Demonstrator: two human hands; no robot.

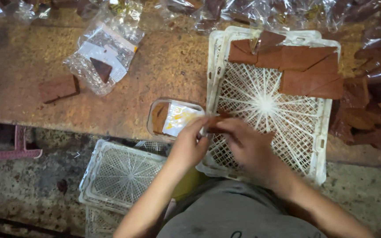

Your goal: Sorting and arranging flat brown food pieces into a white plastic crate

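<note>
At the near edge of the brown worktop [164, 66], seen from my head camera, my two hands meet over the corner of a white plastic lattice crate [265, 105]. My left hand [188, 147] has its fingers drawn together, pinching one end of a thin brown slab piece [216, 121]. My right hand [248, 145] closes its fingertips on the other side of that same piece, so the piece sits between both hands, just above the crate's left rim. Whether it touches the crate I cannot tell.

Just beside my left hand lies a small clear plastic tray [173, 118] on the worktop, with a brown slice and a pale printed wrapper inside it. At the far end of the crate rest several flat brown triangular and rectangular slabs [305, 66], overlapping one another. To the right of the crate, more brown pieces [371, 114] are heaped on the worktop. Farther left, a clear bag [104, 53] holds a dark triangular piece, and a single brown block [58, 87] lies apart from it. Below the worktop's edge, near my left forearm, empty white crates [120, 176] are stacked on the floor.
</note>
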